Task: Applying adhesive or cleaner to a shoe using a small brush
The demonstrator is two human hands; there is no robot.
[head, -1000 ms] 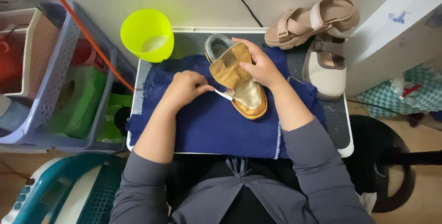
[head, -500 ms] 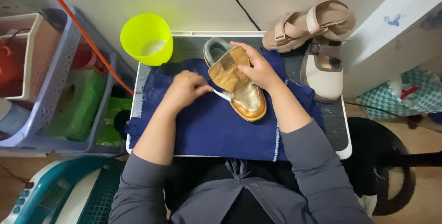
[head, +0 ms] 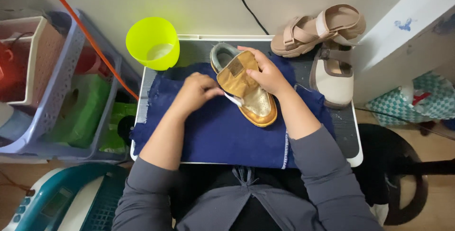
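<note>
Two hands work one gold shoe (head: pixel 251 93) on the blue cloth (head: pixel 213 131): right hand (head: pixel 265 74) steadies it, left hand (head: pixel 199 91) pinches a white brush (head: pixel 233 100) against its side.

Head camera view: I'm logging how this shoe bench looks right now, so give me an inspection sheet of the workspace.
Surface: small grey tray table, mostly covered by a dark blue cloth.
Job's things: gold shoe lying on the cloth, with a white lace at its side.
Clutter: lime cup; tan sandal and cream shoe at the far right corner.
Grippers: left hand pinches the lace; right hand grips the shoe from above.
Cables: black cable and orange cord along the wall.
Surroundings: lilac basket on the left, teal machine near left, checked bag on the right.
</note>
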